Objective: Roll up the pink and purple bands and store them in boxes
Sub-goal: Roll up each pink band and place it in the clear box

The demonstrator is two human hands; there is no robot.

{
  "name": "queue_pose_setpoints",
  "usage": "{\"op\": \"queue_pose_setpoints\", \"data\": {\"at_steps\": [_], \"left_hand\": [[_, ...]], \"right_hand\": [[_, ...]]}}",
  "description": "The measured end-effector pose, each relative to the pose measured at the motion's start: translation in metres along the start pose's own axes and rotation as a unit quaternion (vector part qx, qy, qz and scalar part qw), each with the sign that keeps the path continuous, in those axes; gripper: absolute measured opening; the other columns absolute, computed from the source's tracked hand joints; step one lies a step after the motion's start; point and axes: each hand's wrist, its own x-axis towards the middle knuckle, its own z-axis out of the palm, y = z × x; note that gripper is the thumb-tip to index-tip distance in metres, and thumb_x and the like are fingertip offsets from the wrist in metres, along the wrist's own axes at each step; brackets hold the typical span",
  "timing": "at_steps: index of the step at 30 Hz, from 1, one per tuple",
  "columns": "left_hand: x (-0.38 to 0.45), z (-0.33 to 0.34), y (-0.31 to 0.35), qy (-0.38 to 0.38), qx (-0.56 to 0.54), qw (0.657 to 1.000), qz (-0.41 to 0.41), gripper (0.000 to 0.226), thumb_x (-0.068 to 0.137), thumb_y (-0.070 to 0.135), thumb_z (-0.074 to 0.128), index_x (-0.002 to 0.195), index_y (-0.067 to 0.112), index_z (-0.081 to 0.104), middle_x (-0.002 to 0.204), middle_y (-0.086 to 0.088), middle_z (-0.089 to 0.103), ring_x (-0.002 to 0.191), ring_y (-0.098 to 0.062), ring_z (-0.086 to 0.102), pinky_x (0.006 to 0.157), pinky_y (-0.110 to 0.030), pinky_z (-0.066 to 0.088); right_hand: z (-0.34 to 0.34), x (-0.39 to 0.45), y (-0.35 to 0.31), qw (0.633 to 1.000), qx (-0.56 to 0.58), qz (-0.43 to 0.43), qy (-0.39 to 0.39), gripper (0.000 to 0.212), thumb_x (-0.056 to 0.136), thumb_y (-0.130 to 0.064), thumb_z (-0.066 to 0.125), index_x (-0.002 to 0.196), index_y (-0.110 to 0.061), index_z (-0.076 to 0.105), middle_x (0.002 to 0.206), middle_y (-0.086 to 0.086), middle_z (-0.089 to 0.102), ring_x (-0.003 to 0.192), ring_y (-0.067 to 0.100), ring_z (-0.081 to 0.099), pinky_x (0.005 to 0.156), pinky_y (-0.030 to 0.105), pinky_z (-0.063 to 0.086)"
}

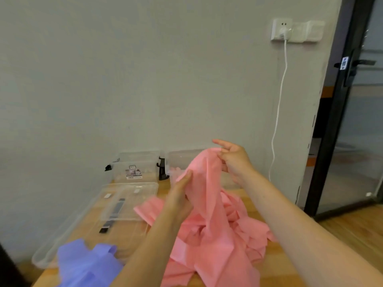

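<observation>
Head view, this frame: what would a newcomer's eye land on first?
The pink band, a big crumpled heap on the wooden table, lifted at its top by both hands: the right hand pinches the upper edge, the left hand holds it lower. Next, the purple band lies bunched at the near left, with clear plastic boxes against the wall behind.

Matt pink band, clear plastic boxes, wooden table.
</observation>
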Motion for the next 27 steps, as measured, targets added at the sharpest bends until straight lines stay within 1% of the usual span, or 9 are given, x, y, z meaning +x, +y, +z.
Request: {"op": "queue_pose_setpoints", "data": {"at_steps": [3,6,9,11,15,18,22,25,27], "left_hand": [[-0.003,0.003,0.02,-0.012,-0.004,1.0,0.002,0.027,0.086,0.013,0.053,0.111,0.002,0.059,0.094,-0.01,0.071,0.088,-0.018,0.068,0.08,-0.03,0.055],[-0.012,0.011,0.033,-0.03,0.095,0.995,-0.015,0.04,0.068,-0.001,0.066,0.107,0.003,0.06,0.081,-0.008,0.072,0.07,-0.017,0.069,0.062,-0.026,0.056],[-0.013,0.022,0.048,-0.011,0.144,0.989,-0.02,0.03,0.062,-0.002,0.06,0.092,-0.001,0.061,0.071,-0.008,0.071,0.064,-0.016,0.069,0.063,-0.026,0.057],[-0.012,0.035,0.066,-0.007,0.142,0.99,-0.022,0.024,0.067,0.001,0.054,0.088,-0.003,0.063,0.072,-0.01,0.07,0.065,-0.018,0.068,0.069,-0.029,0.056],[-0.002,0.057,0.109,-0.008,0.125,0.992,-0.005,0.029,0.088,-0.003,0.037,0.082,-0.005,0.065,0.072,-0.016,0.069,0.063,-0.022,0.068,0.061,-0.032,0.056],[0.0,0.056,0.114,0.037,0.153,0.987,-0.035,0.019,0.091,0.003,0.04,0.089,-0.005,0.058,0.069,-0.016,0.068,0.058,-0.022,0.067,0.057,-0.031,0.056],[-0.018,-0.004,0.059,0.112,0.152,0.965,-0.182,0.017,0.091,0.003,0.043,0.087,-0.003,0.059,0.066,-0.016,0.067,0.053,-0.023,0.066,0.048,-0.03,0.055],[-0.035,-0.043,0.02,0.156,0.17,0.949,-0.214,0.017,0.09,-0.003,0.041,0.094,0.007,0.055,0.066,-0.011,0.067,0.05,-0.019,0.064,0.046,-0.026,0.053],[-0.04,-0.052,0.001,0.185,0.161,0.951,-0.186,0.039,0.089,-0.007,0.042,0.121,0.016,0.045,0.095,-0.014,0.067,0.062,-0.021,0.063,0.054,-0.03,0.052]], "right_hand": [[-0.011,0.005,-0.006,0.999,0.012,-0.017,0.046,0.045,0.087,0.009,0.041,0.121,-0.014,0.059,0.055,-0.003,0.044,0.04,0.005,0.037,0.038,0.016,0.031],[-0.014,-0.001,-0.019,0.992,0.125,0.004,-0.018,0.043,0.091,0.001,0.045,0.128,-0.021,0.049,0.055,-0.006,0.059,0.038,0.004,0.048,0.037,0.014,0.038],[-0.015,-0.019,-0.017,0.971,0.172,0.07,-0.147,0.065,0.076,-0.027,0.068,0.133,-0.028,0.038,0.073,0.001,0.063,0.051,0.01,0.058,0.046,0.02,0.048],[-0.01,-0.029,-0.013,0.963,0.159,0.09,-0.199,0.077,0.066,-0.021,0.07,0.135,-0.026,0.037,0.074,0.001,0.065,0.057,0.013,0.063,0.052,0.024,0.052],[-0.004,-0.026,-0.041,0.952,0.267,0.035,-0.148,0.056,0.081,0.005,0.052,0.132,-0.018,0.043,0.065,-0.002,0.067,0.043,0.004,0.055,0.048,0.015,0.05],[-0.01,-0.02,-0.046,0.969,0.231,0.016,-0.09,0.051,0.086,0.01,0.047,0.13,-0.016,0.046,0.054,-0.001,0.056,0.038,0.003,0.047,0.043,0.013,0.046],[-0.025,-0.029,0.029,0.981,0.125,0.144,-0.036,0.056,0.082,0.014,0.05,0.133,-0.01,0.046,0.059,0.002,0.056,0.042,0.006,0.049,0.042,0.014,0.046],[-0.036,-0.046,0.089,0.966,0.139,0.216,-0.02,0.056,0.085,0.011,0.05,0.136,-0.012,0.043,0.069,0.001,0.06,0.05,0.009,0.051,0.043,0.017,0.046],[-0.041,-0.057,0.112,0.965,0.145,0.218,-0.02,0.061,0.084,0.006,0.055,0.139,-0.016,0.039,0.08,0.004,0.066,0.06,0.012,0.058,0.05,0.021,0.048]]}}
